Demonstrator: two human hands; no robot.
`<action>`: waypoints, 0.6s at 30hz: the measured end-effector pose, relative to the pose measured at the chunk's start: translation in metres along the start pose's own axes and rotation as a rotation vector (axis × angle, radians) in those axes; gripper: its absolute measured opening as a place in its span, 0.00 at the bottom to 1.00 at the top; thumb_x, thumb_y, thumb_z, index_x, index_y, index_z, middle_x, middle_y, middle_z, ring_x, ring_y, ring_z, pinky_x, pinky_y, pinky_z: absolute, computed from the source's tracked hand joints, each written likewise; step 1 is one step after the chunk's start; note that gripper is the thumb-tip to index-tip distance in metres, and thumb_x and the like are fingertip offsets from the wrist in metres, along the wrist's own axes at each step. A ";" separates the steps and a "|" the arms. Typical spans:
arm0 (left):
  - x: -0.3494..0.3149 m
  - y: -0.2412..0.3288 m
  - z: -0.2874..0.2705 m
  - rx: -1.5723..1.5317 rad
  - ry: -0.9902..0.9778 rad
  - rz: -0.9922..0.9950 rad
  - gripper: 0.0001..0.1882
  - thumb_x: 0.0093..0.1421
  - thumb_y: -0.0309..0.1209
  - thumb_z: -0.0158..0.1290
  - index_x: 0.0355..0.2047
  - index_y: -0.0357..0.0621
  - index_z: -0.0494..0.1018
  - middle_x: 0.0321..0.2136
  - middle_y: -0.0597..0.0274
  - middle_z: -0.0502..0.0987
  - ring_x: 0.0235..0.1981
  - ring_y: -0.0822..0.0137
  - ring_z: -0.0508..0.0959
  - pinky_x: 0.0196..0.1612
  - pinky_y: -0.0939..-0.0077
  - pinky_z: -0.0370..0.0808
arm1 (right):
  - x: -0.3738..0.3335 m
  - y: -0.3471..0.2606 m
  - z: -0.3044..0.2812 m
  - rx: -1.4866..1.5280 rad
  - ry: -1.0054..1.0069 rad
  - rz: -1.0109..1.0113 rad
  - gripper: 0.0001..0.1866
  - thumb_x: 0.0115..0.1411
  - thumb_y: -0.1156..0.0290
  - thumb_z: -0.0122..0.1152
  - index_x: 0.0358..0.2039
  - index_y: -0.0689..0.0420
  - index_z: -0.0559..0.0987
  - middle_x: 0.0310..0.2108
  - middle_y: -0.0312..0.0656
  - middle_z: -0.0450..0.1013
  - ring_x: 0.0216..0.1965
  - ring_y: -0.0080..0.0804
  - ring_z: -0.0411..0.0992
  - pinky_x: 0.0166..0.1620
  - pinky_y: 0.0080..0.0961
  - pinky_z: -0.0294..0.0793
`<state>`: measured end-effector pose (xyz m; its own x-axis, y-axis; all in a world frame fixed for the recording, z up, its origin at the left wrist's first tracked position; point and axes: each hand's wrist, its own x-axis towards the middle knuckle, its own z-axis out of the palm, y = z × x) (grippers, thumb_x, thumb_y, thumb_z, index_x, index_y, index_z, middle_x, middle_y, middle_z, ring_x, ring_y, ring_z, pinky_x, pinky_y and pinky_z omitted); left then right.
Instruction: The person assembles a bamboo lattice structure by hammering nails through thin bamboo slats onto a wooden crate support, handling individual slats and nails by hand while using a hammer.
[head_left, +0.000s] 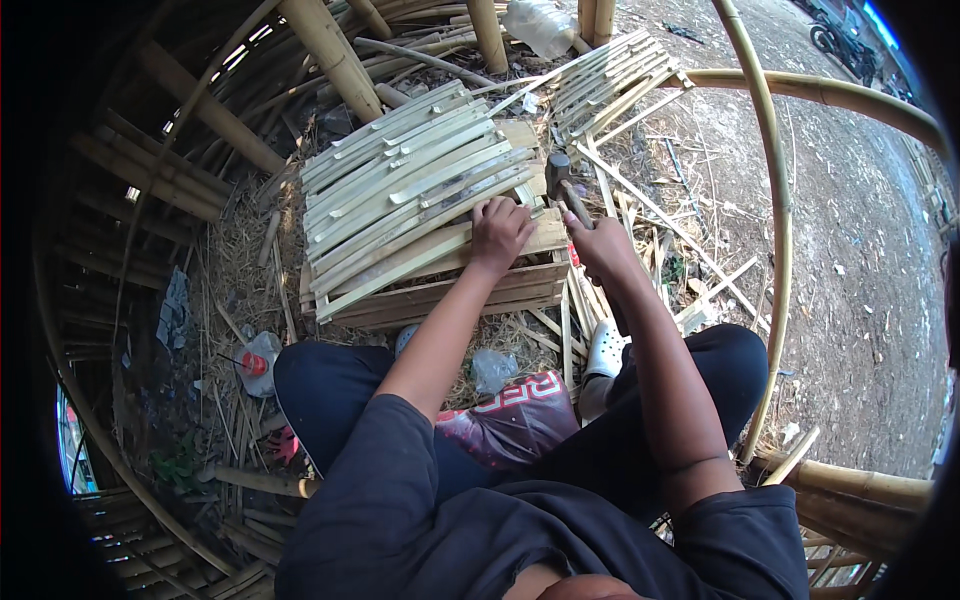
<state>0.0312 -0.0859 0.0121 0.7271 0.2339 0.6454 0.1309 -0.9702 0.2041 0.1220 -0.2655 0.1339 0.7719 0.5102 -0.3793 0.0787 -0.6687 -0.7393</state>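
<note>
A panel of pale split-bamboo slats [400, 180] lies in rows on top of a wooden crate [450, 295] in front of my knees. My left hand [500, 235] rests near its right end, fingers curled down onto a bamboo slat [420, 262]. Whether a nail is also between those fingers is too small to tell. Just to the right, my right hand [603, 248] is wrapped around the wooden handle of a hammer [574, 198]. Its dark metal head is raised by the panel's right edge, apart from my left hand.
A second slatted bamboo panel [612, 85] lies beyond to the right. Loose bamboo strips [690, 225] litter the ground. Bamboo poles [775, 200] curve around me. A plastic cup [258, 365] stands at left, a clear plastic bag [493, 370] between my legs. A motorcycle [845, 45] is far right.
</note>
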 end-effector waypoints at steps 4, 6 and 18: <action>-0.001 -0.003 0.006 -0.058 0.053 -0.007 0.08 0.54 0.33 0.64 0.33 0.45 0.80 0.29 0.63 0.73 0.39 0.60 0.75 0.44 0.63 0.70 | 0.011 0.003 0.008 -0.021 0.003 -0.023 0.37 0.65 0.45 0.56 0.25 0.75 0.79 0.21 0.60 0.76 0.26 0.52 0.79 0.33 0.43 0.77; -0.004 -0.004 0.009 -0.094 0.062 -0.013 0.08 0.54 0.32 0.63 0.33 0.44 0.80 0.29 0.63 0.74 0.38 0.60 0.75 0.43 0.62 0.71 | 0.014 0.007 0.015 -0.063 -0.003 -0.044 0.36 0.64 0.44 0.57 0.29 0.76 0.80 0.26 0.66 0.77 0.34 0.59 0.80 0.40 0.45 0.77; -0.007 -0.005 0.008 -0.146 0.105 -0.062 0.07 0.54 0.33 0.63 0.32 0.45 0.81 0.31 0.63 0.77 0.38 0.59 0.76 0.39 0.63 0.76 | 0.020 0.007 0.031 -0.193 -0.035 -0.155 0.30 0.63 0.48 0.57 0.32 0.71 0.82 0.28 0.65 0.77 0.38 0.62 0.79 0.44 0.47 0.76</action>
<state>0.0306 -0.0835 0.0009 0.6456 0.3061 0.6996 0.0688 -0.9357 0.3460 0.1190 -0.2430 0.1041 0.7193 0.6307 -0.2910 0.3159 -0.6702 -0.6716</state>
